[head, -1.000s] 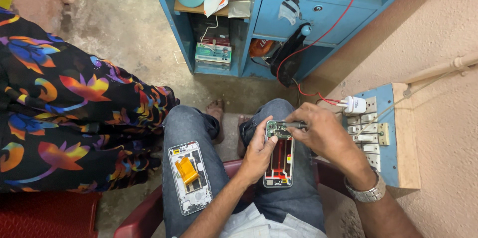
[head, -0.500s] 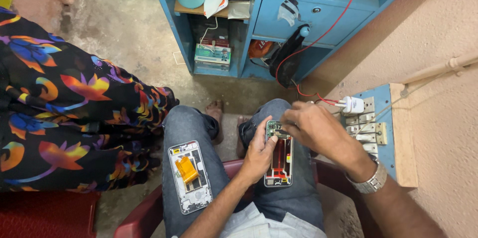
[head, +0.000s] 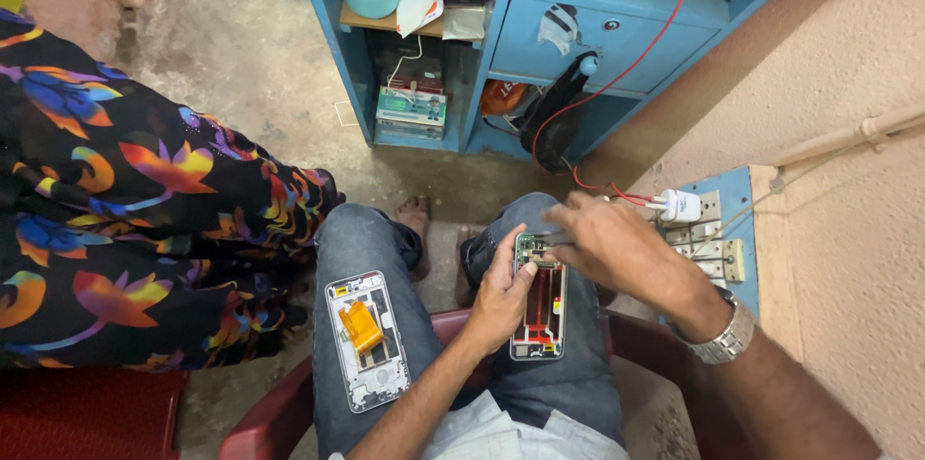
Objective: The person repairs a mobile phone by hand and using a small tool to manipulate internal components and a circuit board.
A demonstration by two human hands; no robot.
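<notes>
On the person's right thigh lay an opened phone frame (head: 540, 298) with red inner parts. Left hand (head: 501, 294) curled its fingers around that frame's left edge, gripping it. Right hand (head: 609, 246) pinched closed at the frame's far end; what it held cannot be told. A second phone frame (head: 364, 340) with an orange piece rested on the left thigh, well apart.

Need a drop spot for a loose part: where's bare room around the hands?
Bare concrete floor between the floral fabric and the blue cabinet. Crowded: right thigh carries the open phone frame under left hand and right hand; left thigh carries the phone back panel.
</notes>
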